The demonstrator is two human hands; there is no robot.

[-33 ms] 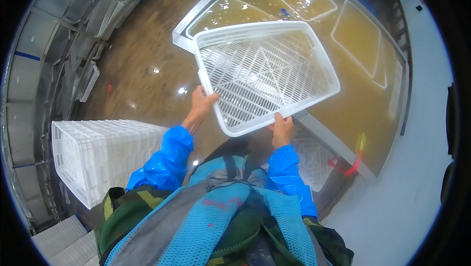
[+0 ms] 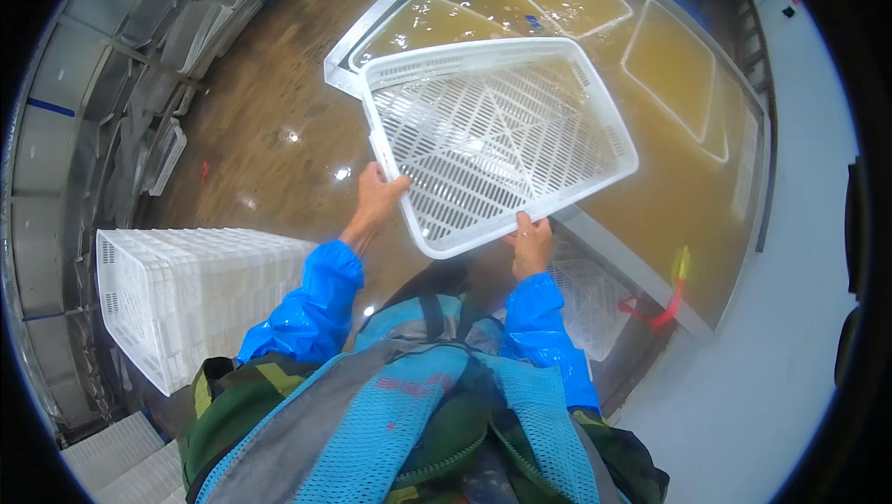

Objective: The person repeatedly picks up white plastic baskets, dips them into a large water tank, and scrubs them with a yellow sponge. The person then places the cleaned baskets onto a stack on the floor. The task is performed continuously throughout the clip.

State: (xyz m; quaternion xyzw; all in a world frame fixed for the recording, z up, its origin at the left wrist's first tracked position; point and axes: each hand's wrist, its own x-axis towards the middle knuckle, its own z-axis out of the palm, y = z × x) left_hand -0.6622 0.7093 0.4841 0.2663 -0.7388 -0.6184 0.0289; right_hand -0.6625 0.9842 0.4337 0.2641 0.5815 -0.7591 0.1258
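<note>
A white slotted plastic basket [image 2: 502, 137] hangs tilted in front of me, over the near edge of a tank of murky yellow-brown water [image 2: 604, 207]. My left hand [image 2: 378, 196] grips its left rim near the lower corner, thumb over the edge. Around the near rim closes my right hand [image 2: 531, 246], its fingers partly hidden under the basket. No contents show inside, only wet slats. Several pale-rimmed baskets [image 2: 674, 67] lie in the tank water.
A stack of nested white baskets [image 2: 200, 290] lies on its side at my left. Another white basket [image 2: 585, 304] is on the floor beside the tank's metal rim [image 2: 623, 262]. A red and yellow strap [image 2: 664, 315] hangs over that rim. Metal racking [image 2: 121, 123] lines the far left; wet brown floor [image 2: 279, 114] lies between.
</note>
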